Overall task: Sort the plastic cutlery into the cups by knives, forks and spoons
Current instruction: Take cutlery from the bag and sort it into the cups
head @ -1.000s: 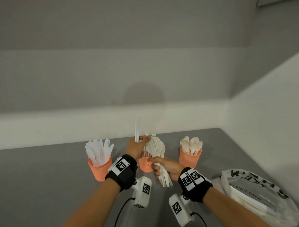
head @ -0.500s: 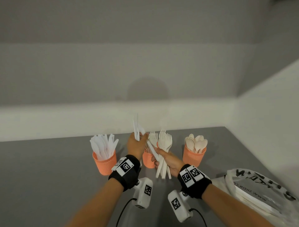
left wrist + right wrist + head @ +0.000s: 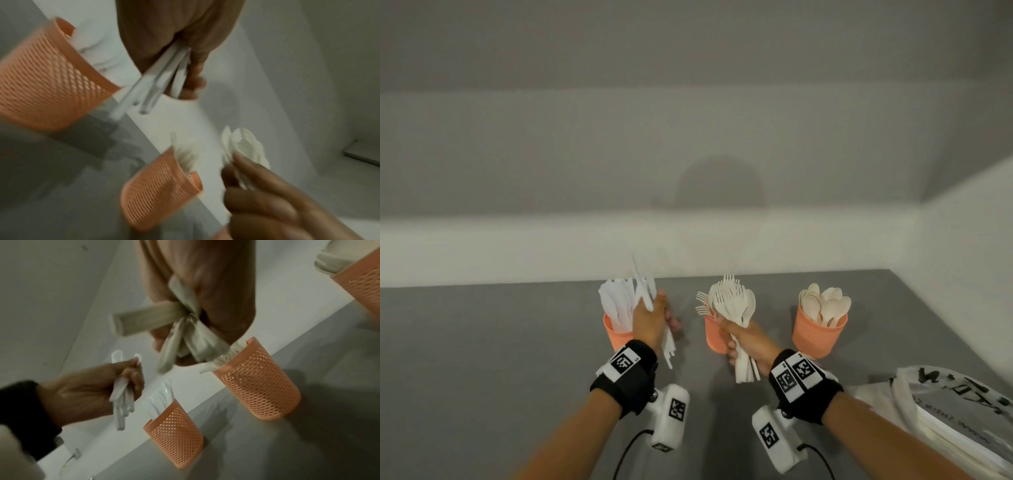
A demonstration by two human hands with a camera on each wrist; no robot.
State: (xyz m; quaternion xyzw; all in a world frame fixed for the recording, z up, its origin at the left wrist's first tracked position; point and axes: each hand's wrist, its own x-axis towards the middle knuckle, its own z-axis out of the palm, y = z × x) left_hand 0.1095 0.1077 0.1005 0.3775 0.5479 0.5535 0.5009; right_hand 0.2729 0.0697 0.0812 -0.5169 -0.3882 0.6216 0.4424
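Left hand (image 3: 650, 318) now swung over beside the knife cup (image 3: 616, 334), fist closed round a few knives (image 3: 642, 289) — ready to drop. Right hand (image 3: 748, 344), right of that cup, clutching mixed forks and spoons (image 3: 732, 301).

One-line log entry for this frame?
step: sorting | left hand: holds knives by knife cup | right hand: holds bundle by fork cup | spoon cup: filled

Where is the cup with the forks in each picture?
Head view: the fork cup stands in the middle, partly behind the right hand.
Left wrist view: the fork cup is low in the middle.
Right wrist view: the fork cup is right of the middle.
Shared landmark: the knife cup.
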